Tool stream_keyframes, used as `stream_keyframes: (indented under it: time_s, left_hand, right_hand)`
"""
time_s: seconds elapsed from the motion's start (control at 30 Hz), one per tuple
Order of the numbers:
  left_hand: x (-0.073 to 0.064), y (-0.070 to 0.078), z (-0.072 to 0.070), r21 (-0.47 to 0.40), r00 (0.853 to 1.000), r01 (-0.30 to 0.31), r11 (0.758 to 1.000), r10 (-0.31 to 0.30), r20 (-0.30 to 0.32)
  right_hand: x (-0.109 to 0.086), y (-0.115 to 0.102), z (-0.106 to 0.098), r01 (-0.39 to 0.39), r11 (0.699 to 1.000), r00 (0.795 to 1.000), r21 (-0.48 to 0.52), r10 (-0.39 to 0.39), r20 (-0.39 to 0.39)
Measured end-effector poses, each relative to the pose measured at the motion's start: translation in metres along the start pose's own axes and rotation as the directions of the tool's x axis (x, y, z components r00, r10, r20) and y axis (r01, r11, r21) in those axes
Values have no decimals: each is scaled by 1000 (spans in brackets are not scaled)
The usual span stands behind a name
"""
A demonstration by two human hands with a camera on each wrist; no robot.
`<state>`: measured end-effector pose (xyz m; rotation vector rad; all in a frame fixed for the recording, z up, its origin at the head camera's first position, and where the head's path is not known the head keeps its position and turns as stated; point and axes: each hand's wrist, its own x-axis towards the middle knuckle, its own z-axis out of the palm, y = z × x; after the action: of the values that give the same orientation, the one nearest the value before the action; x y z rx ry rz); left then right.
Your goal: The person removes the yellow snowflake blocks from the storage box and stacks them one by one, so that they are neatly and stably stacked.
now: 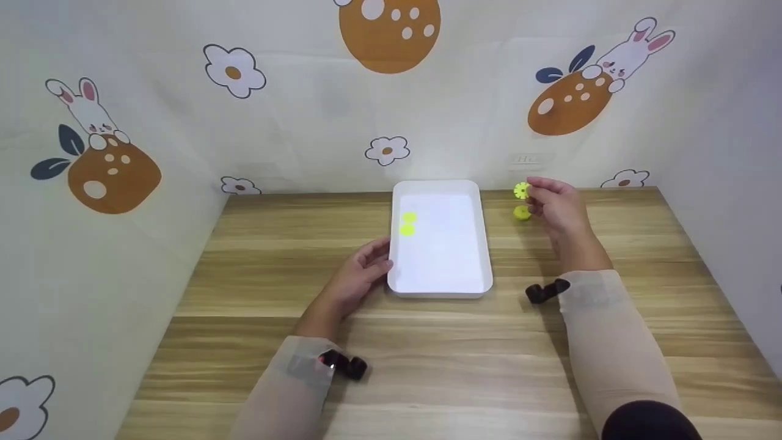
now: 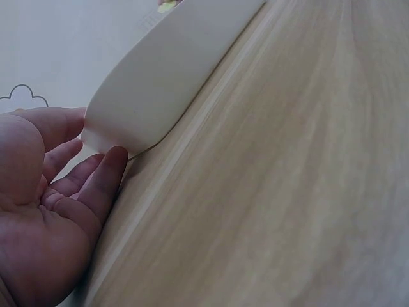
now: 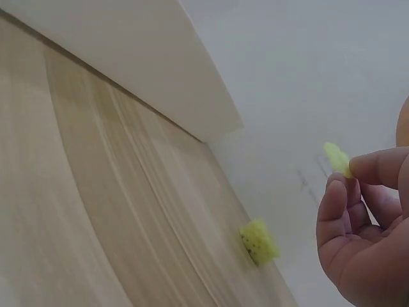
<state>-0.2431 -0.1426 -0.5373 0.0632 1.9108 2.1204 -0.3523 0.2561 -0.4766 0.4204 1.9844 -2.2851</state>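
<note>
My right hand [image 1: 559,208] pinches a small yellow disc with notched edges [image 1: 521,190] between thumb and fingertips, raised at the table's back right. Just below it, a short stack of yellow discs [image 1: 522,213] stands on the table; the right wrist view shows this stack [image 3: 259,242] below the pinched disc [image 3: 337,160]. My left hand [image 1: 357,275] rests beside the white tray [image 1: 440,294], its fingertips against the left outer wall. In the left wrist view the loosely bent fingers [image 2: 105,179] touch the tray's side [image 2: 153,83]. Two yellow discs [image 1: 408,223] lie inside the tray, toward its left side.
The wooden table [image 1: 440,360] meets a patterned cloth wall [image 1: 305,122] right behind the tray. Side walls [image 1: 727,153] stand at left and right. Black wrist cameras [image 1: 540,292] stick out from both sleeves.
</note>
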Motion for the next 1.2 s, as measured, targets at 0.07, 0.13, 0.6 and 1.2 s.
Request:
stream_keyframes:
  time_s: [0.07, 0.13, 0.6, 1.2]
  left_hand:
    - [0, 0, 0, 0, 1000, -5, 1000, 5, 2]
    - [0, 0, 1, -2, 1000, -5, 1000, 5, 4]
    - [1, 0, 2, -6, 1000, 16, 1000, -16, -1]
    - [1, -1, -1, -17, 999, 31, 999, -31, -15]
  right_hand:
    - [2, 1, -4, -8, 999, 1000, 34, 9, -8]
    - [4, 2, -8, -10, 1000, 1000, 28, 10, -14]
    - [17, 15, -23, -73, 997, 997, -11, 73, -25]
    - [15, 18, -25, -69, 993, 997, -100, 70, 11]
